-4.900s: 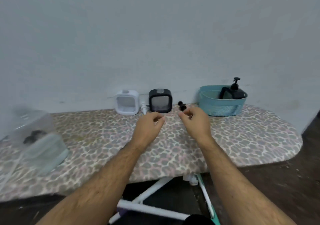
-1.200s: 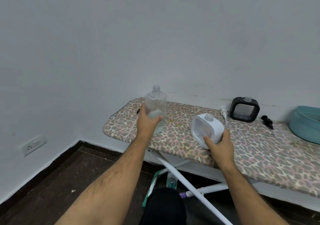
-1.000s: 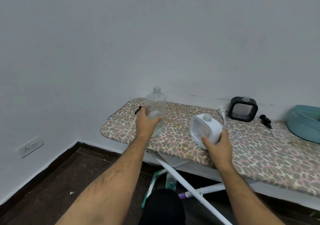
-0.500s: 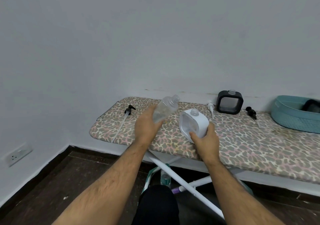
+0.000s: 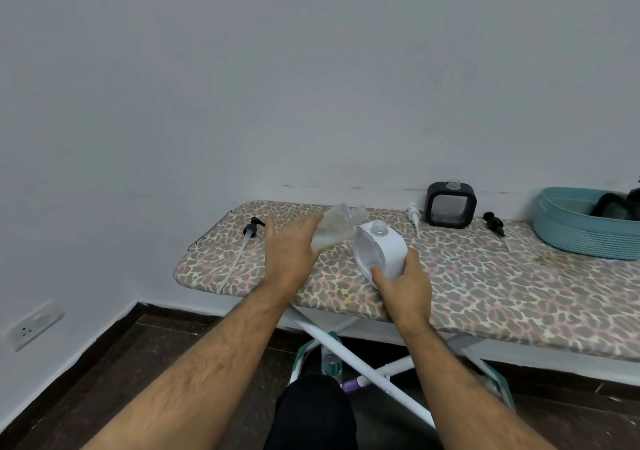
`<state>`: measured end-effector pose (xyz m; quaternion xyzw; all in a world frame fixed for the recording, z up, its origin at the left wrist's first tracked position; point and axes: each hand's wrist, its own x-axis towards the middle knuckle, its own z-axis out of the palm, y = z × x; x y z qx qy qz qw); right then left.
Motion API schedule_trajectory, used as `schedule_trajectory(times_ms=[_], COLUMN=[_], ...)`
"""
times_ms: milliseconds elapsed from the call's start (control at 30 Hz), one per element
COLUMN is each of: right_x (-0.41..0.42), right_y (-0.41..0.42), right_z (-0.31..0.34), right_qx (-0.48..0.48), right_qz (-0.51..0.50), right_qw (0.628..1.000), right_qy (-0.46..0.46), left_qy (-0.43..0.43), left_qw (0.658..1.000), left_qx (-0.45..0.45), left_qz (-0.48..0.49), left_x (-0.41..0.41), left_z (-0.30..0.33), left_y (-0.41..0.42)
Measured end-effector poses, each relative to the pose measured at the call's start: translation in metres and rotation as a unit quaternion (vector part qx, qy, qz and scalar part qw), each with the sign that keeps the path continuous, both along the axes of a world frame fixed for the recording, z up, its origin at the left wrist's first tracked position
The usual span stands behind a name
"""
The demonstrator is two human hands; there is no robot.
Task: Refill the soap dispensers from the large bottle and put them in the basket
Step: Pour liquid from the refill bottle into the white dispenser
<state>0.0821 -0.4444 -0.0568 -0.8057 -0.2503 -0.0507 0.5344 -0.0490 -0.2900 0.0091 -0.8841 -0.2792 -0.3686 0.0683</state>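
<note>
My left hand grips the large clear bottle, tilted far over to the right with its open mouth just left of and above the neck of the white square dispenser. My right hand holds that dispenser by its lower front corner on the leopard-print board. A black square dispenser with no pump stands at the back. The teal basket at the far right holds a dark dispenser, mostly cut off.
A white pump lies left of the black dispenser, a black pump to its right. A long-tubed black pump lies near the board's left end. White board legs and a small bottle are on the dark floor below.
My left hand has lifted the large bottle off the board and tipped it rightward toward the white dispenser's neck. My right hand keeps its hold on the dispenser.
</note>
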Motion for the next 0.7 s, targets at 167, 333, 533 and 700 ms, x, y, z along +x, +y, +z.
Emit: schedule_trajectory(times_ms=[167,333,533,700], right_x=[-0.002,-0.001,0.001,0.001], right_y=[0.001,0.002,0.003,0.002], right_z=[0.000,-0.003,-0.003,-0.003], right_qx=[0.005,-0.006,-0.004,-0.009], right_qz=[-0.014,-0.012,-0.012,-0.010], right_qw=[1.000,0.999,0.999,0.999], right_qy=[-0.019,-0.045,-0.039,-0.037], left_qy=[0.047,0.069,0.075,0.073], left_qw=[0.998,0.995,0.994,0.993], left_qx=[0.042,0.064,0.079,0.093], left_qz=[0.020,0.024,0.019,0.021], left_x=[0.001,0.000,0.001,0.003], left_z=[0.006,0.010,0.013,0.016], left_y=[-0.003,-0.003,-0.003,-0.001])
